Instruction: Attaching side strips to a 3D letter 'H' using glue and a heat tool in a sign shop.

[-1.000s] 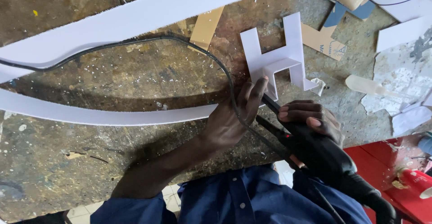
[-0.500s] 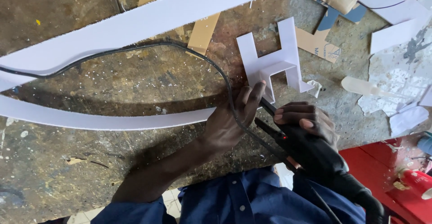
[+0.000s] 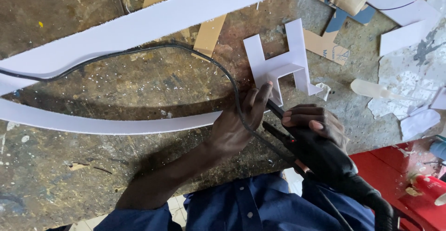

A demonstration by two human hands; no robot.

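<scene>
My one camera sits on my head, looking almost straight down and close over the scarred, paint-flecked brown workbench [image 3: 116, 87]. My blue shirt front [image 3: 246, 203] fills the bottom edge; no second view shares this scene.

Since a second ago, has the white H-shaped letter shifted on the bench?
Cannot tell: the white H-shaped letter keeps its place beside the tan cardboard strip; only the camera view drifts.

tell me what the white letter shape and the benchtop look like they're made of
White letter shape: probably foam board or plastic sheet, matte, with clean cut edges and thin upright walls. Benchtop: looks like worn wood or board, brown and rough, stained and flecked with white specks.
</scene>
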